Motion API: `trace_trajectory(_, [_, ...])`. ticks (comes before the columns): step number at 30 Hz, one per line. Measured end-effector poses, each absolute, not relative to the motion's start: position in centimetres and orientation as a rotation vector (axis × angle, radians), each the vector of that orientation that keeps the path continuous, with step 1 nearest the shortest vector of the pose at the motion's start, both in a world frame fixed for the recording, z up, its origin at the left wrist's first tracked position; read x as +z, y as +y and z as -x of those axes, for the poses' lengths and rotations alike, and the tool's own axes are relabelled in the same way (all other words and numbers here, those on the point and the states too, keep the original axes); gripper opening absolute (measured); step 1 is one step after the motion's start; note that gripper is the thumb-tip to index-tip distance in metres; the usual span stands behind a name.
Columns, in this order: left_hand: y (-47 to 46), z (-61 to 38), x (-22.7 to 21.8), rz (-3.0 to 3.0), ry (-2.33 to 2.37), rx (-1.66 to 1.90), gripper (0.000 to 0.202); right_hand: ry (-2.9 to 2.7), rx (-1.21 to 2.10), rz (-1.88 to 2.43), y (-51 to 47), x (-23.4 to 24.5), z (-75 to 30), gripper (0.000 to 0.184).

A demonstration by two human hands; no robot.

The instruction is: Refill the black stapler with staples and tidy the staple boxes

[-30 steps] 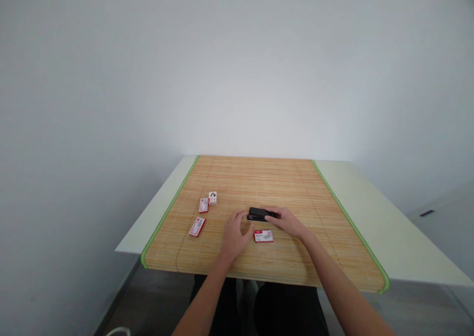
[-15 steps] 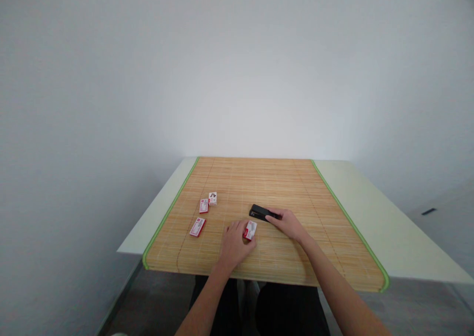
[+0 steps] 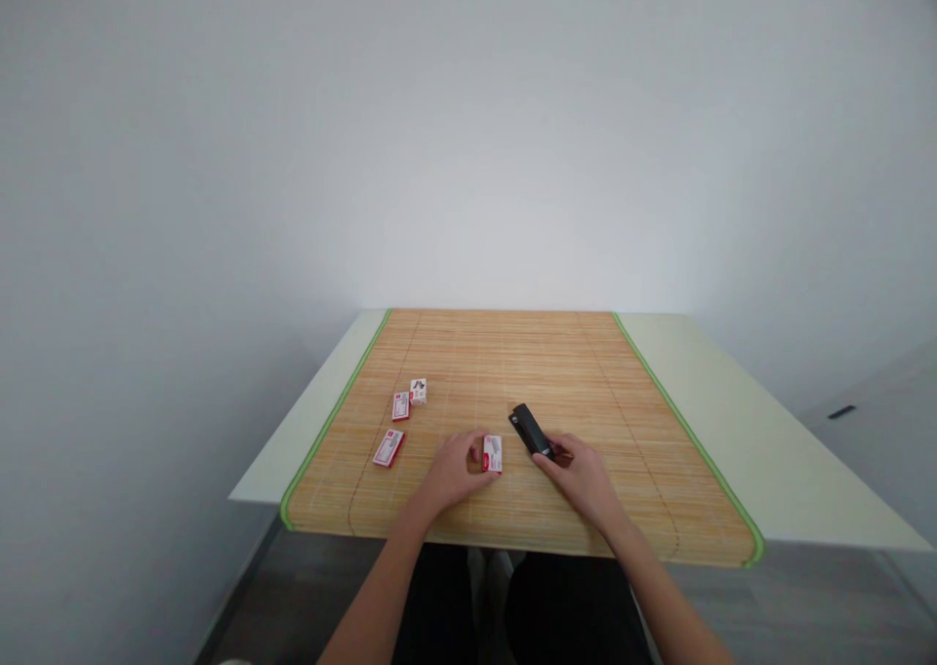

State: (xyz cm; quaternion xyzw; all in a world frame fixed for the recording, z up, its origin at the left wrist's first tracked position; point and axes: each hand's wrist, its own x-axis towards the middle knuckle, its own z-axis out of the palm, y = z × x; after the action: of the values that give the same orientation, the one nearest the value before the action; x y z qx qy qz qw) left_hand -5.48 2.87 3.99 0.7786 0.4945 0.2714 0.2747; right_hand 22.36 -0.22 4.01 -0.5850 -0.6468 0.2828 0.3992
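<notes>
Black stapler [image 3: 530, 430], red-white box [image 3: 493, 453]

The stapler [image 3: 530, 430] has swung from lying crosswise to pointing slantwise away, the right hand [image 3: 582, 472] drawing back at its near end. The left hand [image 3: 452, 468] has taken up the box [image 3: 493, 453], once flat, and shifted it left of the stapler.

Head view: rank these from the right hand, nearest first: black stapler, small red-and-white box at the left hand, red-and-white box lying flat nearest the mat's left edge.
1. The black stapler, gripped by the right hand, centre.
2. The small red-and-white box, pinched by the left hand, just left of the stapler.
3. The flat red-and-white box, far left, untouched.
</notes>
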Motion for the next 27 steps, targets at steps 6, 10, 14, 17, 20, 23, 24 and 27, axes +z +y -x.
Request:
trace_trajectory(6, [2.9, 3.9, 4.5, -2.121, 1.365, 0.685, 0.067, -1.541, 0.750, 1.485, -2.4, 2.9, -20.8, 0.041])
trace_trajectory(10, [2.6, 2.9, 4.8, -2.157, 1.328, 0.670, 0.066, -1.496, 0.836, 1.456, -3.3, 1.9, -19.9, 0.046])
trace_trajectory(14, [2.4, 2.6, 4.8, -2.177, 1.322, 0.666, 0.065, -1.525, 0.890, 1.403, -3.8, 1.4, -19.7, 0.049])
trace_trajectory(17, [2.3, 2.4, 4.8, -2.182, 1.322, 0.663, 0.064, -1.569, 0.808, 1.446, -3.7, 1.4, -20.0, 0.049])
trace_trajectory(20, [2.3, 2.1, 4.9, -2.185, 1.324, 0.654, 0.063, -1.646, 0.673, 1.492, -3.4, 1.5, -20.4, 0.051])
trace_trajectory(23, [2.3, 2.0, 5.1, -2.204, 1.323, 0.657, 0.062, -1.684, 0.600, 1.489, -3.4, 1.5, -20.9, 0.051])
trace_trajectory(24, [2.3, 2.0, 5.2, -2.209, 1.321, 0.657, 0.062, -1.689, 0.595, 1.480, -3.5, 1.4, -21.0, 0.051])
trace_trajectory(27, [2.3, 2.0, 5.2, -2.217, 1.308, 0.662, 0.062, -1.697, 0.591, 1.454, -3.6, 1.2, -21.2, 0.049])
